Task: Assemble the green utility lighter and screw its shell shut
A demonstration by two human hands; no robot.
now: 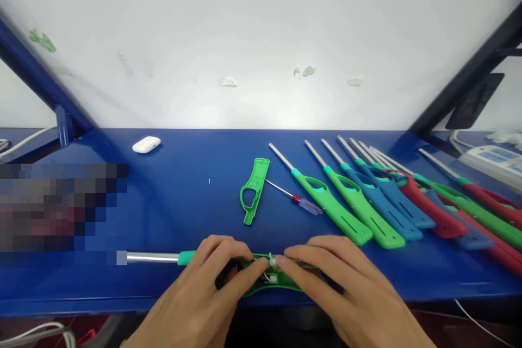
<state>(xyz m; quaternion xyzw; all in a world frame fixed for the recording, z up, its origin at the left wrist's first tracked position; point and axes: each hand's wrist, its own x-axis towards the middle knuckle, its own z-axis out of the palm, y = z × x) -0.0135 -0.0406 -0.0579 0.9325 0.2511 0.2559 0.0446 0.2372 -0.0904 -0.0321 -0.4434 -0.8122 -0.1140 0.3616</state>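
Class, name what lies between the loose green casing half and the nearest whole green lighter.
In the head view, a small screwdriver with a clear handle lies between the casing half and that green lighter.

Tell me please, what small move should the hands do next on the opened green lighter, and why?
Probably press the small white part down into the open green lighter: the left hand holds that body, the right hand pinches the part over it, and the loose green cover and screwdriver lie untouched behind.
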